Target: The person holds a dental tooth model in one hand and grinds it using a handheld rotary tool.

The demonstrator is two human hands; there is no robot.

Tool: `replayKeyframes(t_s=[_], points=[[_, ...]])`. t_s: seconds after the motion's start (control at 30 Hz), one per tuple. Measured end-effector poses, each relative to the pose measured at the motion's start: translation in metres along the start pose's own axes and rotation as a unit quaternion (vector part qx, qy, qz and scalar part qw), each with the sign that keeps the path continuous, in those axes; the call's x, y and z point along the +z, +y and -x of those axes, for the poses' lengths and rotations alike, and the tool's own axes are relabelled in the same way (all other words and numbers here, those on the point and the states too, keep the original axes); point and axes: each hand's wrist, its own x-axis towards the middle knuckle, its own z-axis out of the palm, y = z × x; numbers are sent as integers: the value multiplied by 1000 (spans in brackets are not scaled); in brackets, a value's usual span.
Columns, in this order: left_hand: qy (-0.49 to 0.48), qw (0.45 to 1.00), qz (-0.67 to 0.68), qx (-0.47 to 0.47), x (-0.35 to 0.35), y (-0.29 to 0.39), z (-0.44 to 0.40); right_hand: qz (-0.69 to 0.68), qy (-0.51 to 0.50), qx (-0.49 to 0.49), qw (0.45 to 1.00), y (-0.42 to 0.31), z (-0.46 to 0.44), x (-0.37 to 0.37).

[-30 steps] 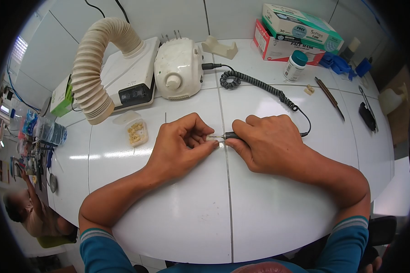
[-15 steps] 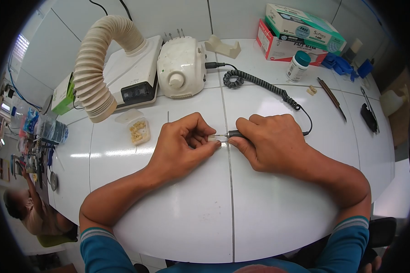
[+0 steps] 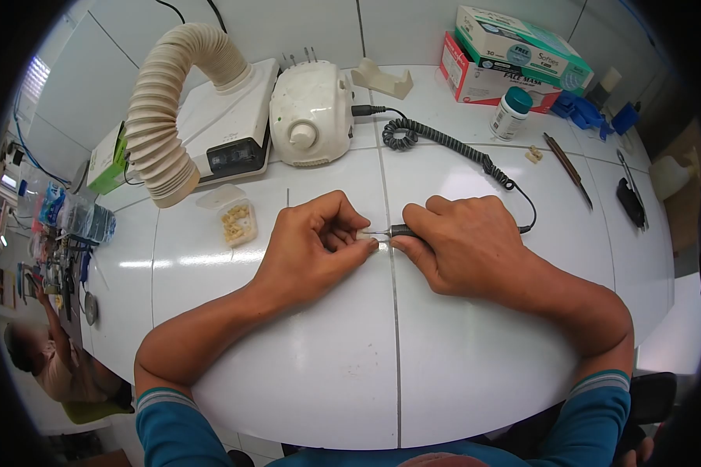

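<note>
The right hand (image 3: 463,245) has its grip closed around a thin black hand tool with a metal tip (image 3: 401,230). The left hand (image 3: 311,245) pinches a tiny pale piece (image 3: 363,233) right by the tip, over the shiny white tiled bench (image 3: 319,373). A small clear box of yellowish bits (image 3: 237,223) sits near the left hand.

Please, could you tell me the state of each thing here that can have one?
Left hand: fingers closed on a small pale piece.
Right hand: closed around the rotary tool.
Rotary tool: tip at the piece; spinning, cannot tell.
White machine: on or off, cannot tell.
Cord: partly coiled, plugged into the machine.
Small box: lid open, pale pieces inside.
Bottle: upright, cap on.
Hose: bent over.
</note>
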Motion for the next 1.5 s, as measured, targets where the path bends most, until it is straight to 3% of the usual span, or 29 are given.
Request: replayKeyframes(t_s=[1.5], points=[[7, 1000, -12, -15, 1, 3, 0, 2, -6, 5, 1000, 0, 0, 1]])
